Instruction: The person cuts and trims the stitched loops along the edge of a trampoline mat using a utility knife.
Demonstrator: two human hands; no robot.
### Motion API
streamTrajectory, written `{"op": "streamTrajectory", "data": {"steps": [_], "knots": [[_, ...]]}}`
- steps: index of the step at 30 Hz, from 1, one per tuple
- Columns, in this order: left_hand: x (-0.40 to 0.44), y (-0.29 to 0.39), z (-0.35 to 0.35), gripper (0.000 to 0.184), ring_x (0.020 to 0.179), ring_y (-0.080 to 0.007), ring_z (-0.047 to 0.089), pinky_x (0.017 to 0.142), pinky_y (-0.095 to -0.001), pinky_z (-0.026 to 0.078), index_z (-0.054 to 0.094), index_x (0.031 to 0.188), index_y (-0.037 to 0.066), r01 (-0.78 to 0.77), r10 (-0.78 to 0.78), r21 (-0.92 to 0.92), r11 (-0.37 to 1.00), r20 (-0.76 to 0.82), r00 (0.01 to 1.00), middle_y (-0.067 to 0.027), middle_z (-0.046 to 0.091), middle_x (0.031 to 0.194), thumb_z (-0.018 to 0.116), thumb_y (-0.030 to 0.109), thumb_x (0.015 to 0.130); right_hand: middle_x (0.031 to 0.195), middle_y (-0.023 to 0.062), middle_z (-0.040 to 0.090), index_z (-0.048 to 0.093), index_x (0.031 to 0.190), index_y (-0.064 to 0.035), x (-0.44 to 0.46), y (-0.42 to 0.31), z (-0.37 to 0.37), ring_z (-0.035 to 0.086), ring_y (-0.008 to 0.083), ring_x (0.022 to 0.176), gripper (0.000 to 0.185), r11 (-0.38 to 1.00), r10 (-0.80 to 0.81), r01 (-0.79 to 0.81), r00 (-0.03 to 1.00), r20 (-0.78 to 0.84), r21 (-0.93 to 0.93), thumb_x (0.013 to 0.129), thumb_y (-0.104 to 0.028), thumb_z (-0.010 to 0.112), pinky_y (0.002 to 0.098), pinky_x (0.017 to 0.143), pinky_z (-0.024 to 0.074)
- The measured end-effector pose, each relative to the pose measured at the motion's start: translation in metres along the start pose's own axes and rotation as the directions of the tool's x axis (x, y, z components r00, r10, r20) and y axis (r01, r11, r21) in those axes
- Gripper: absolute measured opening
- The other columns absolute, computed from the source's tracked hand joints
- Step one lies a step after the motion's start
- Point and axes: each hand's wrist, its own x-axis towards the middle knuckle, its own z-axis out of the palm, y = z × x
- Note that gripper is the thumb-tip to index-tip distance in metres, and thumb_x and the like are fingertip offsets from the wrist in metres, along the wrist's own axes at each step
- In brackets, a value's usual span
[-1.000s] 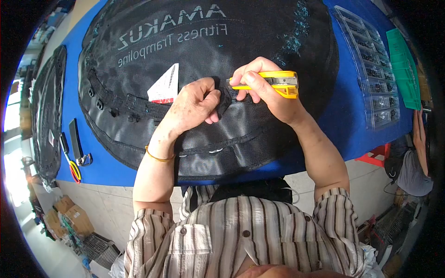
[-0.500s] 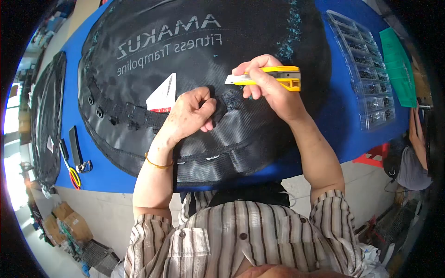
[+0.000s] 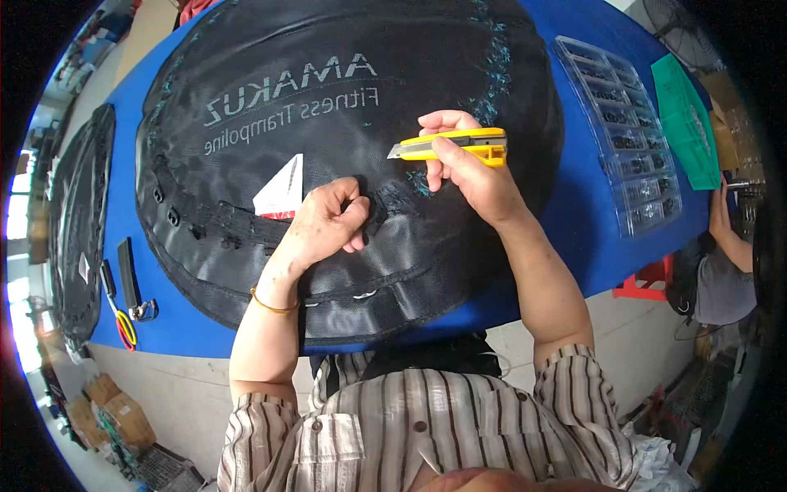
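A yellow utility knife (image 3: pixel 489 143) is in my right hand (image 3: pixel 475 168), its blade bared and pointing left above the black trampoline mat (image 3: pixel 328 148). The blade looks apart from the fabric. My left hand (image 3: pixel 328 217) is closed, its fingers curled at a black strip of webbing (image 3: pixel 246 220) along the mat's near edge; the fingers hide what they pinch. Beside this hand lies a white triangular label (image 3: pixel 281 190) with a red edge. Frayed dark fabric and bluish threads (image 3: pixel 420 182) show between the hands.
A clear compartment box of small parts (image 3: pixel 625 135) and a green tray (image 3: pixel 685 123) stand at the right. Scissors (image 3: pixel 123 324) and a black strip (image 3: pixel 127 271) lie on the blue table (image 3: pixel 184 324) at left. Another person's arm (image 3: pixel 725 225) is at far right.
My view has shifted, so the mat appears lower and slightly left. The knife has lifted a little away from the left hand. My left hand keeps its place on the mat.
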Motion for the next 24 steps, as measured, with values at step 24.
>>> {"op": "streamTrajectory", "data": {"steps": [24], "knots": [[0.0017,-0.0030,-0.0012,0.026,0.053,-0.0085,0.062,0.049,-0.0225,0.052,0.050,0.080,0.005,-0.014,0.014,-0.030,0.999,0.022,1.000,-0.0029,0.060,0.062,0.054,0.017,0.103,0.111,0.0179,0.070,0.060,0.113,-0.0060,-0.0013,-0.0060,-0.0031,0.070,0.0138,0.079,0.022,0.980,-0.200,0.200,0.974,-0.110,-0.018,0.102,-0.025,0.057,0.0258,0.069,0.0578]]}}
